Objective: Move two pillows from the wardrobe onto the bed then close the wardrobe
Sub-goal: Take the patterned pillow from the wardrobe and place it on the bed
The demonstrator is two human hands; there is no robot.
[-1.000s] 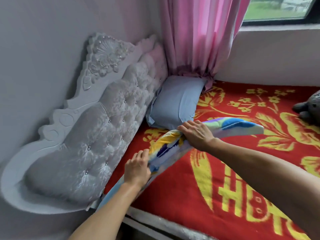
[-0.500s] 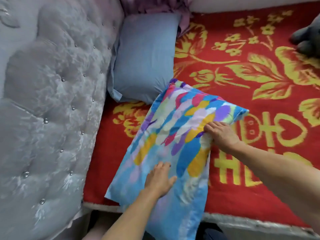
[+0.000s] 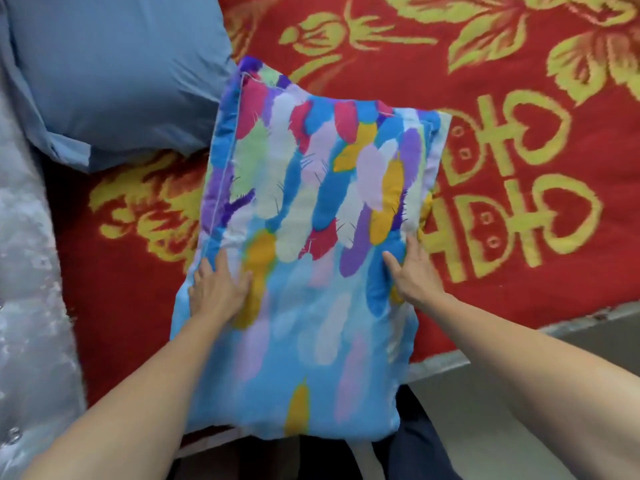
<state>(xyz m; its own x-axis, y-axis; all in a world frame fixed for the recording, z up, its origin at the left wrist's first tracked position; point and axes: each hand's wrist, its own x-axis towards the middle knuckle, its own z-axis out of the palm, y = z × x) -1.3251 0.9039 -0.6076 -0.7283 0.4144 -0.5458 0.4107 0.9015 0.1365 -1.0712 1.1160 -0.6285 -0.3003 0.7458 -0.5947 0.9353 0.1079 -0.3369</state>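
Feather-print pillow lies flat on the bed, near end overhanging the bed's edge, far corner beside the blue pillow. Judged soft, light and floppy; best held by both long edges. Left hand lies spread and flat on it; right hand presses its right edge, fingers extended, nothing pinched.

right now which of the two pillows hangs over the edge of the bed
The multicoloured feather-print pillow, the one under both hands: its near end sticks out past the bed's edge. The plain blue pillow lies wholly on the red blanket by the headboard.
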